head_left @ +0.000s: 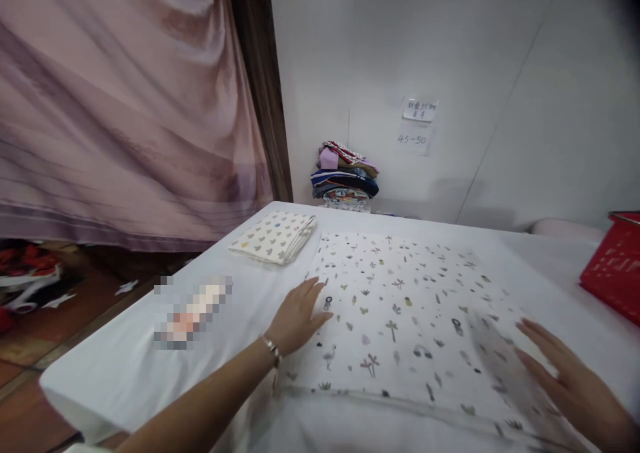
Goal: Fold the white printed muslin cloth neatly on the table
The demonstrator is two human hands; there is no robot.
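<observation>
A printed cloth point(405, 313) lay spread over the white surface point(115, 363), between the two hands, which were well apart from each other. The left hand point(299, 318) was at the cloth's left edge, fingers stretched out and clamped on nothing; the right hand point(570, 376) was by the right edge, its fingers also extended and free, though whether they touched the fabric could not be told. For such thin-looking cloth, flat palms and light, even pressure seemed best, worked outward from the middle. The near edge looked layered, so keeping those layers aligned called for care, and the bracelet point(273, 350) might have snagged. A folded cloth point(274, 236) lay near the printed cloth's far left corner
</observation>
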